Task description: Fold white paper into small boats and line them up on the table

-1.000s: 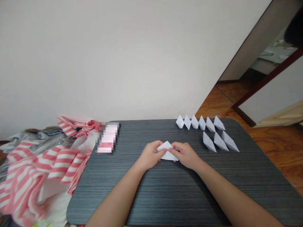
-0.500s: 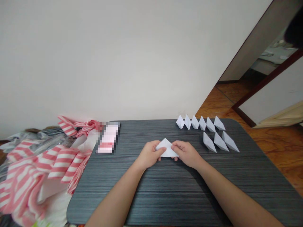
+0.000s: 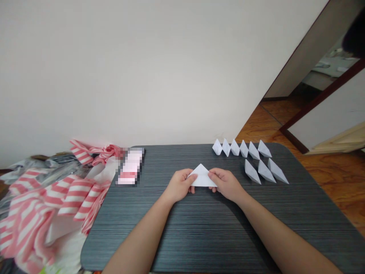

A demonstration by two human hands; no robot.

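Observation:
A white paper folded into a triangle (image 3: 202, 176) is held just above the dark striped table (image 3: 199, 232), its point facing away from me. My left hand (image 3: 180, 185) pinches its left corner and my right hand (image 3: 226, 184) pinches its right corner, fingers closed on the paper. To the right, several finished white folded paper shapes stand in a back row (image 3: 241, 148) and three more in a nearer row (image 3: 265, 171).
Red-and-white striped bags (image 3: 54, 201) are piled off the table's left edge. A blurred pink-white patch (image 3: 130, 167) lies at the table's back left corner. A white wall stands behind, and a wooden floor (image 3: 336, 171) and doorway lie to the right.
The folded triangle has lifted from lying flat under my fingers to being held upright between both hands, slightly farther from me. The rows of paper shapes have not moved.

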